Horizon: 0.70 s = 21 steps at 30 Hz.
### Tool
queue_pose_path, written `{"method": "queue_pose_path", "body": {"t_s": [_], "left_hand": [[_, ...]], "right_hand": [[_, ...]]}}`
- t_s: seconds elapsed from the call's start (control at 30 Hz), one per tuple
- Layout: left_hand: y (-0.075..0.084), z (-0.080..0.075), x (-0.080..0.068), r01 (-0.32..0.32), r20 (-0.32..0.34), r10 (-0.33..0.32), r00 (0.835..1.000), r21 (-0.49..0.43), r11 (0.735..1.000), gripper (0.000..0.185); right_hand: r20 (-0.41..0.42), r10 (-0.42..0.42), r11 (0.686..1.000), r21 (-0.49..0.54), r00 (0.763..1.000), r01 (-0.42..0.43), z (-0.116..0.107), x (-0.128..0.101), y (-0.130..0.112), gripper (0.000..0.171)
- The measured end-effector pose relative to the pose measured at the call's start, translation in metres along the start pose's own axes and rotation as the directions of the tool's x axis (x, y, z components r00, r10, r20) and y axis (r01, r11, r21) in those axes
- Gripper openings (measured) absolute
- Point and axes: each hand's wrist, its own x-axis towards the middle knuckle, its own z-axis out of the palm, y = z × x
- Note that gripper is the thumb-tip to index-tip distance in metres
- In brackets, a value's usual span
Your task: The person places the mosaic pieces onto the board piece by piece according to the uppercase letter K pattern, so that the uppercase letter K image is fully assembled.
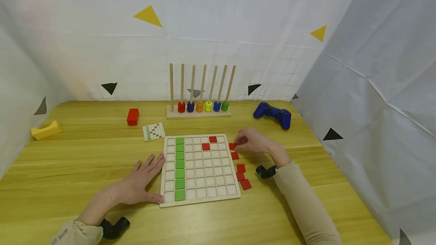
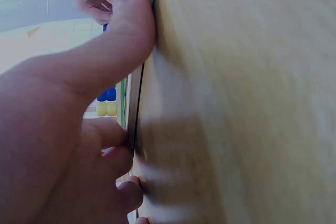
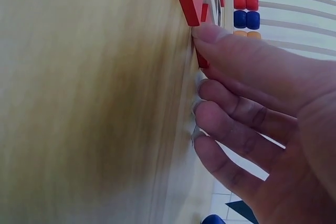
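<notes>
A square wooden grid board (image 1: 200, 201) lies on the table, with a column of green tiles (image 1: 180, 164) and two red tiles (image 1: 206, 146) in its cells. My left hand (image 1: 137, 182) rests along the board's left edge, fingers spread and thumb (image 2: 128, 19) against the rim. Beyond the right edge, my right hand (image 1: 253, 141) pinches the farthest loose red tile (image 3: 201, 60) between thumb and forefinger, low at the table. The other fingers are curled beneath the palm. Several more red tiles (image 1: 240, 168) lie in a row down that side.
A small pattern card (image 1: 153, 131) lies at the board's upper left corner. Behind stands a peg rack (image 1: 198, 115) with coloured beads. A red block (image 1: 133, 117) and a yellow arch block (image 1: 46, 130) are at left, a blue game controller (image 1: 272, 115) at back right.
</notes>
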Motion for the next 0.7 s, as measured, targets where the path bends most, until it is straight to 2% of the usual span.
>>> {"method": "queue_pose_path", "body": {"t_s": [0.43, 0.7], "left_hand": [[0.0012, -0.0005, 0.0007, 0.012, 0.001, -0.012, 1.0, 0.003, 1.0, 0.116], [0.0011, -0.0009, 0.0009, 0.011, 0.006, -0.011, 1.0, -0.002, 1.0, 0.116]], "right_hand": [[-0.001, -0.023, 1.0, -0.019, 1.0, 0.023, -0.0005, 0.0015, 0.0023, 0.019], [-0.01, -0.036, 0.999, -0.004, 0.999, 0.036, -0.0056, -0.0008, -0.0046, 0.018]]}}
